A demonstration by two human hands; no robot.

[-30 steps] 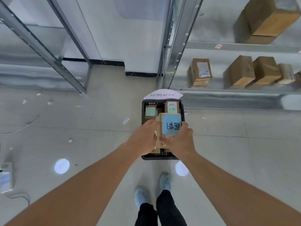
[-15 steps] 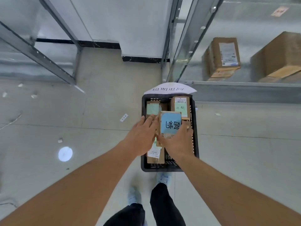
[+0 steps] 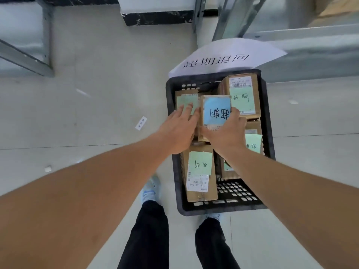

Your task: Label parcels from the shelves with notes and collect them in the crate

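While both hands hold it, the brown parcel (image 3: pixel 206 133) wears a blue note (image 3: pixel 217 110).

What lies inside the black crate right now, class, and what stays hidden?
Inside the black crate: cardboard parcels with green notes, plus a blue-note parcel gripped by the right hand, left hand alongside. Whatever lies beneath the parcels and hands is covered.

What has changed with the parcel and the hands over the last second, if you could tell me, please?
The blue-note parcel has gone down into the black crate, among the green-note parcels. The right hand still grips it. The left hand has opened, its straight fingers now beside the parcel over the far-left parcel. The camera has moved closer. The crate and white paper sign have stayed put.
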